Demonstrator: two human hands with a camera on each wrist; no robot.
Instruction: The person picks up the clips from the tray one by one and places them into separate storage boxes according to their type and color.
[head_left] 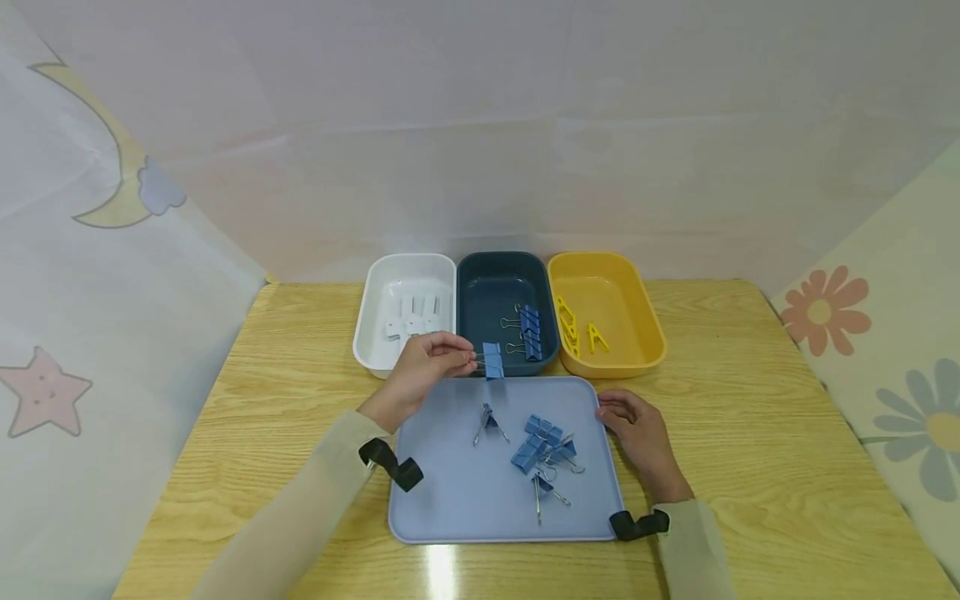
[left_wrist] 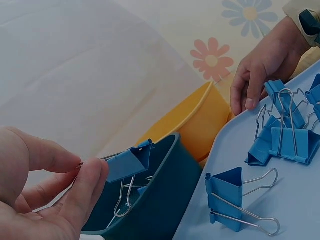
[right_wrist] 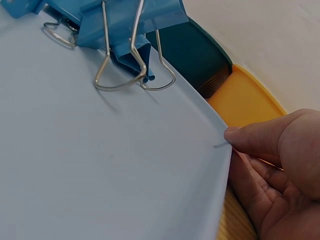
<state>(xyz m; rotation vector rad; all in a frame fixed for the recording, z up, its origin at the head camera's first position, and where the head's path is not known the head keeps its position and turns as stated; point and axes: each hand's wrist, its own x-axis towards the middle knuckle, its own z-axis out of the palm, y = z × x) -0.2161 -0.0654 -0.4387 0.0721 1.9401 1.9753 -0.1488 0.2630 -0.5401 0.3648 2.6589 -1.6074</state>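
My left hand (head_left: 423, 371) pinches a blue binder clip (head_left: 492, 361) by a wire handle between thumb and fingers. In the head view the clip overlaps the front of the dark blue bin (head_left: 487, 287); its other handle hangs down in the left wrist view. My right hand (head_left: 637, 429) grips the light blue tray (head_left: 457, 500) at its right edge near the far corner, thumb on the rim (right_wrist: 227, 142). On the tray, one binder clip (left_wrist: 226, 197) stands apart on the left, and several more (head_left: 529, 452) lie bunched on the right.
Blue binder clips (head_left: 531, 333) lie inside the dark bin. Left of it stands a white bin (head_left: 367, 333) holding white clips (head_left: 412, 323). To the right, a yellow bin (head_left: 651, 337) contains yellow clothespins (head_left: 594, 337). All sit on a wooden table (head_left: 247, 417) behind the tray.
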